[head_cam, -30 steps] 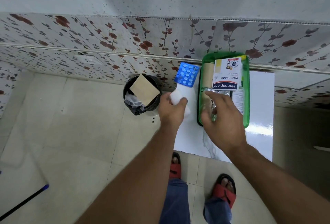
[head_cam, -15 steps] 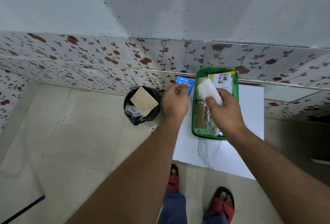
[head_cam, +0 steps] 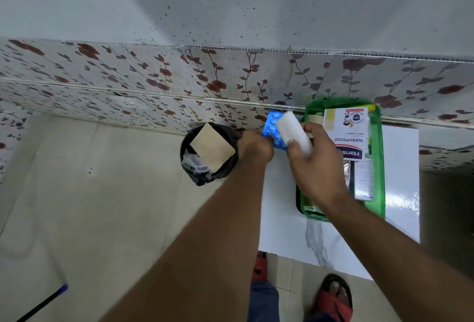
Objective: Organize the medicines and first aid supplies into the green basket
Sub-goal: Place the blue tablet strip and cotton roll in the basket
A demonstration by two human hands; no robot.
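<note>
The green basket [head_cam: 379, 157] stands on a white marble-look table [head_cam: 400, 167] against the wall. It holds a white Hansaplast box [head_cam: 346, 129], a beige tape roll [head_cam: 314, 119], a foil strip and a leaflet. My right hand [head_cam: 315, 167] is shut on a white roll [head_cam: 292, 131], held above the table just left of the basket. My left hand [head_cam: 255, 145] grips the near edge of a blue pill blister pack [head_cam: 273, 126], which the white roll partly covers.
A black bin [head_cam: 209, 153] with a brown card and a plastic bag inside stands on the tiled floor left of the table. The flowered wall runs close behind. My feet in red sandals [head_cam: 336, 298] are below the table edge. A dark stick [head_cam: 41, 303] lies at bottom left.
The white roll passed from my left hand to my right hand, which then moved left off the basket. My left hand reached forward and took hold of the blue blister pack.
</note>
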